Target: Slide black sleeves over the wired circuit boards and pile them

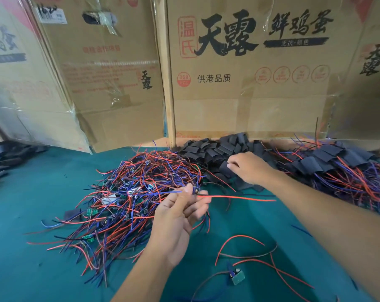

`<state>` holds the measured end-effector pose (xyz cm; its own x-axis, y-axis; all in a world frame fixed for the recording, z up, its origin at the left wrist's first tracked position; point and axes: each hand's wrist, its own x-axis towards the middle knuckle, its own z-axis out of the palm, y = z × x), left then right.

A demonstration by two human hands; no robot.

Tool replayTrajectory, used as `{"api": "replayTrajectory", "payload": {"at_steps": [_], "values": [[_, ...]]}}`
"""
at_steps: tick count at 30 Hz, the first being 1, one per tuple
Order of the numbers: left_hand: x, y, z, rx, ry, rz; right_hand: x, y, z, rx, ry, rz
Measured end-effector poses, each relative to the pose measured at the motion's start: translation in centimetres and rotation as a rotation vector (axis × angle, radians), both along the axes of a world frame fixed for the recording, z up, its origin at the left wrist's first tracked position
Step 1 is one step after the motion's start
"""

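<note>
Between your hands: one wired circuit board [195, 190], pinched by your left hand [180, 216], leads trailing free for sleeving. Under your right hand [249, 168]: black sleeves [215, 149], fingers closing on one. Beyond right hand: finished pile [337, 164].

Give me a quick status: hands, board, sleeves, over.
Left hand pinching small wired circuit board. Right hand fingers on flat black sleeve in sleeve heap. Board not yet sleeved. Nothing between the hands.
</note>
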<state>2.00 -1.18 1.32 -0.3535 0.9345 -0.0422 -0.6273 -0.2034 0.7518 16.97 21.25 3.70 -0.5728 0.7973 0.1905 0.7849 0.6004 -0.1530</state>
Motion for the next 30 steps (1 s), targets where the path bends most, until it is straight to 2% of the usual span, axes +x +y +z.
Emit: {"api": "replayTrajectory", "payload": {"at_steps": [3, 6, 10, 13, 15, 18, 20, 21, 22, 25, 26, 27, 30], "values": [[0.1, -0.3, 0.7, 0.049, -0.127, -0.032, 1.5, -4.9, 1.0, -0.091, 0.270, 0.029], [1.2, -0.7, 1.3, 0.068, -0.199, -0.093, 2.5, -12.1, -0.1, -0.484, 0.575, 0.119], [3.2, -1.4, 1.4, 0.052, -0.160, -0.189, 2.9, -19.3, -1.9, -0.724, 0.835, 0.153], [3.9, -1.8, 1.3, 0.050, -0.154, -0.206, 3.2, -21.1, -2.0, -1.063, 1.117, 0.108], [3.9, -1.8, 1.3, 0.055, -0.151, -0.207, 3.3, -21.2, -1.9, -1.259, 1.254, 0.166], [3.6, -1.4, 1.3, 0.063, -0.120, -0.200, 3.1, -21.0, -2.6, -1.356, 1.335, 0.164], [3.3, -0.9, 1.2, 0.074, -0.095, -0.172, 3.2, -20.5, -3.2, -1.319, 1.340, 0.125], [3.0, -0.7, 1.2, 0.077, -0.081, -0.144, 3.6, -20.1, -3.2, -1.220, 1.326, 0.108], [2.6, -0.5, 1.1, 0.078, -0.068, -0.108, 4.2, -19.5, -3.1, -1.040, 1.269, 0.086], [0.9, 0.0, 1.1, 0.097, -0.006, -0.004, 7.4, -17.0, -1.9, -0.307, 0.885, -0.019], [0.4, 0.0, 1.1, 0.107, 0.016, 0.014, 8.4, -16.3, -1.6, -0.179, 0.816, -0.017], [0.0, 0.0, 1.1, 0.117, 0.037, 0.025, 9.3, -16.0, -1.3, -0.115, 0.795, 0.007], [-0.6, 0.0, 0.9, 0.123, 0.071, 0.026, 10.8, -15.5, -0.9, -0.087, 0.770, 0.110]]}}
